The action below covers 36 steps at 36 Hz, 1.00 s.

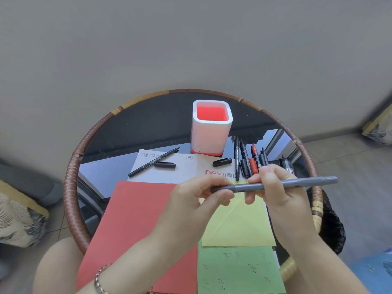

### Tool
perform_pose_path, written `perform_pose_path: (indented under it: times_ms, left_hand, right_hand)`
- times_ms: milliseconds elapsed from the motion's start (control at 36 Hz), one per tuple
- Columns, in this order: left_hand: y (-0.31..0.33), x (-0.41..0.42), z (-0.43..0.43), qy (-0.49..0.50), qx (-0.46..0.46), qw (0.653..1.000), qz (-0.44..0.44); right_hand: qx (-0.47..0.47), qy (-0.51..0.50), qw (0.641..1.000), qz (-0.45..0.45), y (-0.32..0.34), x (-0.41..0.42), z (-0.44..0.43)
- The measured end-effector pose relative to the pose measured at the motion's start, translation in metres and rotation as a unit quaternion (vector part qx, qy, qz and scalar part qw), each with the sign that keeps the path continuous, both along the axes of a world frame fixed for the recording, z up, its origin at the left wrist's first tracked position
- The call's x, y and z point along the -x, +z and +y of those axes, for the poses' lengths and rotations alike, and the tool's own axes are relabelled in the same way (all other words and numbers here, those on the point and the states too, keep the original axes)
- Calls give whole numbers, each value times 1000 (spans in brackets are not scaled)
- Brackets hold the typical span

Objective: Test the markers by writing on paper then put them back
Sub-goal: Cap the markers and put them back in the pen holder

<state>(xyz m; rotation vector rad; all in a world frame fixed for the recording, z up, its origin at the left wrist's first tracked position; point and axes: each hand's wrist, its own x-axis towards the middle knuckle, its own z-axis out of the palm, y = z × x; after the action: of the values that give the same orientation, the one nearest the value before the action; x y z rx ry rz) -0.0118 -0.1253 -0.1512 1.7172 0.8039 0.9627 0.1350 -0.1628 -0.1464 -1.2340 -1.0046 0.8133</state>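
A grey marker (305, 181) lies level between both hands above the papers. My left hand (191, 202) pinches its left end, where the cap sits. My right hand (277, 187) grips the barrel near the middle. Under the hands lie a red sheet (135, 225), a yellow sheet (239, 225) and a green sheet (237, 270) with small written marks. A white pen holder (212, 132) with a red inside stands upright at the back of the table. Several markers (248, 160) lie in a bunch to its right.
An uncapped black marker (152, 162) and its loose cap (165, 165) lie on a cardboard box (180, 172) left of the holder; another cap (222, 162) lies nearer the bunch. The round glass table has a woven rim (72, 166). Cushions sit on the floor at left.
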Motion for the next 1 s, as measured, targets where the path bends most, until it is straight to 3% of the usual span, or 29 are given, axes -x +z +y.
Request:
perform_pose_path:
  times_ms: [167,278,444,556,667,833,1000]
  left_hand:
    - [-3,-3,-3,-36,16,999,29]
    - [6,-6,6,-37,-15,987,158]
    - [14,-3,43,12,-29,972,233]
    - [14,1,58,45,-54,967,244]
    - [12,7,60,71,-40,967,240]
    - [3,13,55,72,-39,957,278]
    - [1,-1,52,61,-43,959,272]
  right_hand:
    - [-33,19,998,-44,0,-6,-1]
    - [27,8,998,-55,-4,-8,5]
    - [53,-34,993,102,19,-20,17]
    - [-19,-78,995,-61,39,-23,27]
    - [-142,-110,963,-199,70,-22,51]
    - [-1,-51,944,-325,61,-19,111]
    - [74,-6,938,-337,45,-27,108]
